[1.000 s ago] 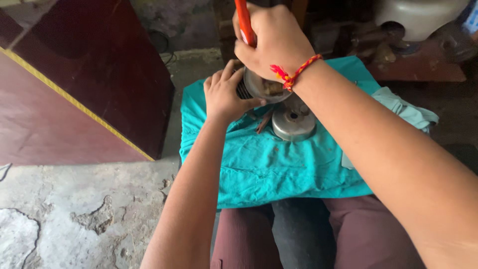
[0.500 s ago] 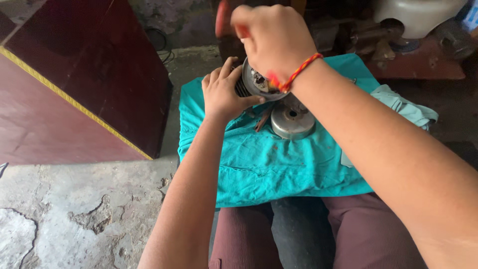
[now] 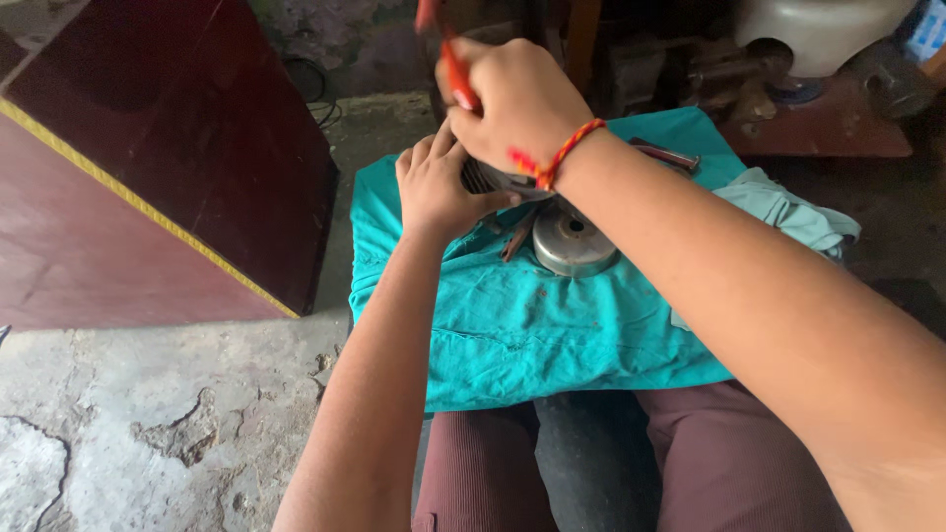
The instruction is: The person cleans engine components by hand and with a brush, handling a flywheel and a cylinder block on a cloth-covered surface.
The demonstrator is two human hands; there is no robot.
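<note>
My left hand (image 3: 437, 192) grips a round grey metal part (image 3: 501, 180) that stands on a teal cloth (image 3: 552, 325). My right hand (image 3: 517, 103), with a red and orange thread band at the wrist, is closed around a red-handled tool (image 3: 448, 54) held upright just above that part. The tool's lower end is hidden behind my hand. A second round metal cover (image 3: 574, 241) lies on the cloth right beside the held part. A thin brown rod (image 3: 516, 238) lies between them.
A dark red wooden box with a yellow edge (image 3: 168, 167) stands at the left on cracked concrete floor (image 3: 148, 424). A white rounded vessel (image 3: 818, 30) and metal clutter sit at the back right. Another small tool (image 3: 665, 155) lies on the cloth's far side. My knees (image 3: 631, 463) are below.
My right hand with the red-handled tool has shifted slightly left and lower over the metal part. My left hand has stayed on the part.
</note>
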